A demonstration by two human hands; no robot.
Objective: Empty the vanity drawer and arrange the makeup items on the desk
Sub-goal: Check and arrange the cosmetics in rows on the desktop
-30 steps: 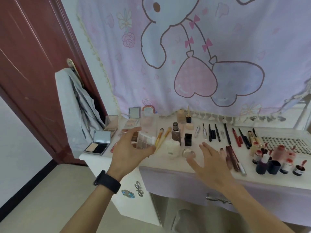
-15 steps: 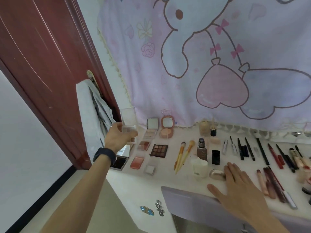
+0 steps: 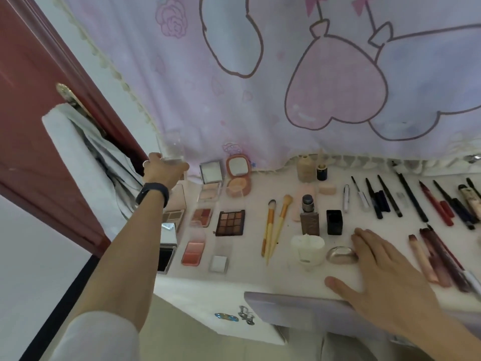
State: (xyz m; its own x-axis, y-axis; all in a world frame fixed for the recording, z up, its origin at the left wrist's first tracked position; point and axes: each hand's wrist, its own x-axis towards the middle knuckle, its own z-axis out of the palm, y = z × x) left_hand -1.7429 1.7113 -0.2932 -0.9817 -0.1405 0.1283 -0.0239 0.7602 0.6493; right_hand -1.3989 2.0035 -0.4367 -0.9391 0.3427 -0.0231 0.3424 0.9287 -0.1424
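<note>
left hand (image 3: 164,170): 10 o'clock, fingers curled round clear-lidded compact (image 3: 170,147), held above desk (image 3: 247,273). right hand (image 3: 385,269): 4 o'clock, flat, fingers straight, on desk edge.

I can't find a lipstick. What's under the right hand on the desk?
Only bare white desk shows around the right hand, which lies flat beside a shiny oval case. Whatever is beneath the palm is covered, so I cannot tell.
</note>
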